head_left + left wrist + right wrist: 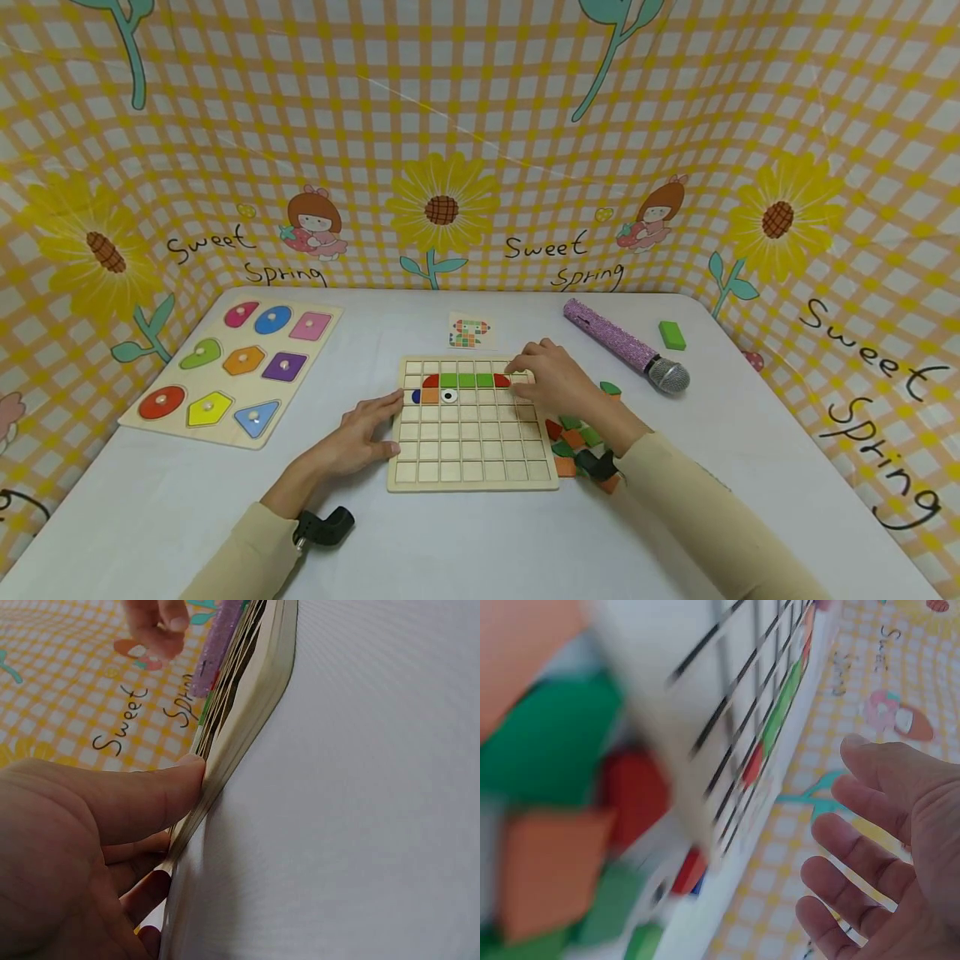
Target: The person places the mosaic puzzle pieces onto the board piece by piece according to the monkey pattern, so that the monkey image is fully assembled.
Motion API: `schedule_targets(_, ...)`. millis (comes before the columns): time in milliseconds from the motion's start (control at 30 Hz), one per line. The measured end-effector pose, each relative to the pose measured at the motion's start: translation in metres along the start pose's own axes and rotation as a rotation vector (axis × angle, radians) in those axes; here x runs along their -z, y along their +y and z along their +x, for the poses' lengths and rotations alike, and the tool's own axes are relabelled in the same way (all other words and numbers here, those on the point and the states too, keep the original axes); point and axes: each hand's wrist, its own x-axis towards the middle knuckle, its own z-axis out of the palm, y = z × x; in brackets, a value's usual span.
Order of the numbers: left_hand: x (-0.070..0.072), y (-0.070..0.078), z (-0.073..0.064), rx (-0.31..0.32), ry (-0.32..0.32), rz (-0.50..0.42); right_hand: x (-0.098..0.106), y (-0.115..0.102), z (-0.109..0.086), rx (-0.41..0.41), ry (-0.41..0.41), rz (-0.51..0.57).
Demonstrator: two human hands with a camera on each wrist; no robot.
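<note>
A wooden grid board (480,471) lies on the white table, its upper rows holding red, green, blue and orange tiles and a white eye tile (448,396). My left hand (356,433) rests at the board's left edge, thumb and fingertips against the rim. In the left wrist view the thumb (161,791) lies straight along that edge. Over the board's upper right corner hovers my right hand (555,379), close to the red tile (501,381) ending the top coloured row. Its fingers (855,847) are spread and loosely bent in the right wrist view, with nothing between them.
Loose tiles (573,437) are heaped right of the board, partly under the right forearm. A small picture card (472,332) lies behind it. A glittery microphone (611,336) and a green block (672,335) lie at back right, a shape puzzle (232,387) at left.
</note>
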Motion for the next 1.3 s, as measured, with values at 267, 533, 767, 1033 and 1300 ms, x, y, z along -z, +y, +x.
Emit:
schedule_targets(267, 0.001, -0.001, 0.000, -0.002, 0.002, -0.005, 0.003, 0.031, -0.030, -0.066, -0.020, -0.043)
schedule_targets(533, 0.000, -0.001, 0.001, 0.003, 0.006, -0.003, 0.001, 0.056, -0.045, -0.145, -0.084, -0.057)
schedule_targets(767, 0.000, 0.000, 0.000, 0.000, 0.006, -0.005, -0.002, 0.070, -0.047, -0.109, -0.101, -0.051)
schedule_targets(1033, 0.000, 0.000, 0.000, -0.005, 0.008, -0.012, -0.004, 0.072, -0.043, -0.076, -0.110, -0.084)
schedule_targets(1300, 0.000, 0.001, -0.001, -0.001, 0.003, -0.014, -0.007, 0.068, -0.043, -0.080, -0.130, -0.093)
